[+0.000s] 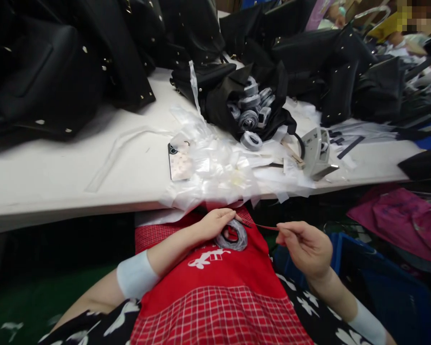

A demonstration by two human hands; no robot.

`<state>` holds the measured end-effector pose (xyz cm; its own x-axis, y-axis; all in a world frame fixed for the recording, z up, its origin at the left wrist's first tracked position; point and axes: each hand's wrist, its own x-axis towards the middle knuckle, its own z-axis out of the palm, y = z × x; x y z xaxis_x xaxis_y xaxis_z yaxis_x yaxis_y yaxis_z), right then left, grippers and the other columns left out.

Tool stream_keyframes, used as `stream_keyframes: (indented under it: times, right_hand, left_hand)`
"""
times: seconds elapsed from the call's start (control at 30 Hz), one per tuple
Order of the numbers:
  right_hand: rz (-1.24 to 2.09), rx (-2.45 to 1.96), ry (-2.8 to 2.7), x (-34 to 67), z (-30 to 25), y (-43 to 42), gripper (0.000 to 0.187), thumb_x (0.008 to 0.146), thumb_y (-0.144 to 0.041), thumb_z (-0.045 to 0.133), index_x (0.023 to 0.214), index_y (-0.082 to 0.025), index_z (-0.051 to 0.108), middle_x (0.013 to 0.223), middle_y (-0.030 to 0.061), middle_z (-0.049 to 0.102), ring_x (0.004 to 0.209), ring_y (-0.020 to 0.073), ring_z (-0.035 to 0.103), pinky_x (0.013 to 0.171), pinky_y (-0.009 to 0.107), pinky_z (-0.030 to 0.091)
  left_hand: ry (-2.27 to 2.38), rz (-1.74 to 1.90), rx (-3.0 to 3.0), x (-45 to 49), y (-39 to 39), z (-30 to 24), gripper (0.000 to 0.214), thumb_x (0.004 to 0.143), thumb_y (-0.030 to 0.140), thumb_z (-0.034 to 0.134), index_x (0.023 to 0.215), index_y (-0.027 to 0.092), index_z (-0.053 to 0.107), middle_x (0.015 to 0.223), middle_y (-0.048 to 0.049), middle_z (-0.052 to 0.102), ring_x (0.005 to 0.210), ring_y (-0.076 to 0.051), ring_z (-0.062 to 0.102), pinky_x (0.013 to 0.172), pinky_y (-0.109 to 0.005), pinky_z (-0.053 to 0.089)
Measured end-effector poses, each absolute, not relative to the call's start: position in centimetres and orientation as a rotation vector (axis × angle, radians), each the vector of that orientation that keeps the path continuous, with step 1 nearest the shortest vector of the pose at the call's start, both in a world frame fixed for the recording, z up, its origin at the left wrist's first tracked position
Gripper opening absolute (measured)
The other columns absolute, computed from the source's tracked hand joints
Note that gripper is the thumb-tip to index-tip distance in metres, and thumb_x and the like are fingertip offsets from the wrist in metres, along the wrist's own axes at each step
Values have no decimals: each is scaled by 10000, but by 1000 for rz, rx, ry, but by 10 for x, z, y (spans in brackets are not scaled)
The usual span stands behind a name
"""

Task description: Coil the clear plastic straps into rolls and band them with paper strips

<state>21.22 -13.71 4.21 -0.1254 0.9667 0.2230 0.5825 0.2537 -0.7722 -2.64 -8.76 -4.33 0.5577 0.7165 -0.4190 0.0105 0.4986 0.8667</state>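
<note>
My left hand (pixel 215 223) is closed around a grey coil of strap (pixel 236 235) held over my red apron (pixel 215 282), just below the table edge. My right hand (pixel 303 245) pinches the free end of a thin dark strip (pixel 262 226) that runs from the coil. The two hands sit about a hand's width apart, with the strip stretched between them. More grey coils (pixel 250 112) lie in an open black bag (pixel 219 96) on the white table (pixel 57 172) beyond.
Crumpled clear plastic wrappers (pixel 219 167) cover the table's front edge beside a phone (pixel 180 163). A grey tape dispenser (pixel 316 153) stands to the right. Black bags (pixel 57 67) pile up along the back. A blue bin (pixel 377 282) sits below right. Another person is at the far right.
</note>
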Motion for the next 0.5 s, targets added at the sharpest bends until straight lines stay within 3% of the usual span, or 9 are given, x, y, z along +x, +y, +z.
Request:
stream_keyframes:
  times: [0.1,0.3,0.5]
  right_hand:
    - [473,-1420,-1767,208,48,-145,69,860,-211,620,856,-229,687,589,6,654,548,157,627,550,260,506]
    - [304,-1403,-2009,181,52,-141,174,854,-241,615,682,-229,636,541,2,638,486,147,581,501,270,436]
    - [142,-1222,-2229,159,39,-135,225,890,-233,575,685,-229,667,537,-3,665,457,120,577,505,249,423]
  left_hand:
    - [924,488,966,-27,-88,-44,469,871,552,503,969,122,664,649,-4,635,444,-89,521,410,-189,355]
    - [941,504,1029,-26,-89,-44,430,905,497,469,985,120,658,628,-2,639,426,-87,527,418,-182,379]
    - [990,520,1100,-26,-92,-38,405,919,457,448,987,117,657,626,-7,633,431,-97,537,422,-187,398]
